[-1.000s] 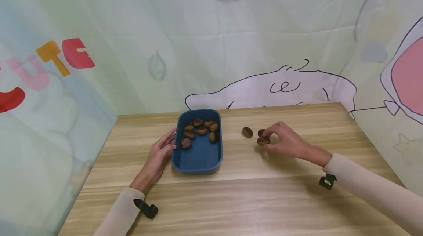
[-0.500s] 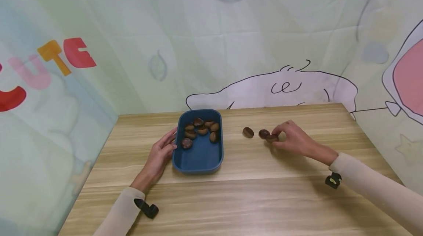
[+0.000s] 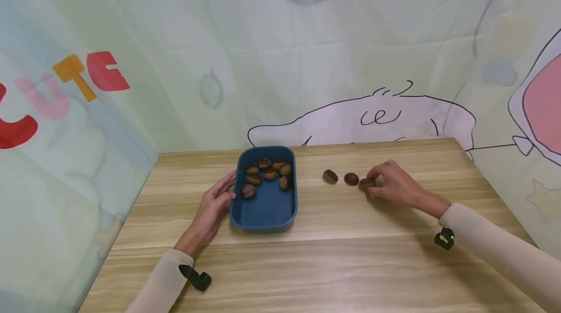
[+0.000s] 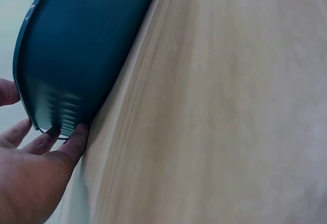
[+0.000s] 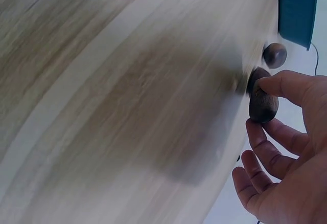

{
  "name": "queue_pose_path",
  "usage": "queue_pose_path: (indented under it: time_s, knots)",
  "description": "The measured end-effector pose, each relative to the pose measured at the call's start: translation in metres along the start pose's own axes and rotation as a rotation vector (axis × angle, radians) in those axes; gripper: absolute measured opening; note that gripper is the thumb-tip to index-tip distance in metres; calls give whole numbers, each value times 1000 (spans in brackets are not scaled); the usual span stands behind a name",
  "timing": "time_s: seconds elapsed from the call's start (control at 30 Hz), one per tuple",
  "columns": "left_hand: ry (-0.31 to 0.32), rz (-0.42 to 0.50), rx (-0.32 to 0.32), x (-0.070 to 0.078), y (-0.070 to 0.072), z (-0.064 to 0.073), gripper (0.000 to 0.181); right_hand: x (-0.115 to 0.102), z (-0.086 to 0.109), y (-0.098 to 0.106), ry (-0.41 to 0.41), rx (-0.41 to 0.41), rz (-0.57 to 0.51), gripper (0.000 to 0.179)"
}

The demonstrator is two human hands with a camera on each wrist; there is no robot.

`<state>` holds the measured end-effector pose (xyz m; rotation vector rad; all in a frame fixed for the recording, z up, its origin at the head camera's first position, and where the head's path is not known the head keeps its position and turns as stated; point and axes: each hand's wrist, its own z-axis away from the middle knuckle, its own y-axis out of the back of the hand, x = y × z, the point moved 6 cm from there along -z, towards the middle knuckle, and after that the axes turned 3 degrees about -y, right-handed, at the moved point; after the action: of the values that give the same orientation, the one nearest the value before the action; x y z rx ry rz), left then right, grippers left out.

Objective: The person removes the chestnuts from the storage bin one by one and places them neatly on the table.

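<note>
In the head view my right hand (image 3: 396, 185) pinches a brown chestnut (image 3: 366, 184) between thumb and fingers, low over the table. The right wrist view shows this held chestnut (image 5: 263, 104) at the fingertips, the other fingers bent loosely below. Two more chestnuts lie to its left: a dark one (image 3: 351, 179) close by and another (image 3: 330, 176) farther off. A blue rectangular box (image 3: 263, 213) holds several chestnuts (image 3: 249, 191), mostly toward its far end. Against the box's left wall rests my left hand (image 3: 212, 208), its fingertips (image 4: 76, 134) touching the outside in the left wrist view.
The wood-grain table (image 3: 307, 274) extends toward me and to both sides. Behind its far edge hangs a pale printed cloth (image 3: 263, 84) with cartoon outlines, which also covers the left and right sides.
My right hand has moved a little to the right with the pinched chestnut, away from the dark one, which now shows fully. My left hand and the box have stayed put.
</note>
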<state>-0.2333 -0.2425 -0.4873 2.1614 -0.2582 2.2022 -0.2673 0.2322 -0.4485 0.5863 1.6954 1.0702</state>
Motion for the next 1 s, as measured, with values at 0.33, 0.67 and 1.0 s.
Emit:
queue_pose_path:
  time_s: [0.33, 0.67, 1.0]
  knots:
    - [-1, 13, -9, -1, -1, 1, 69, 11, 1, 1, 0, 12, 6, 26]
    - [-9, 17, -15, -1, 0, 0, 69, 15, -1, 2, 11, 13, -15, 25]
    - [-10, 10, -22, 0, 0, 1, 68, 18, -1, 0, -5, 17, -7, 26]
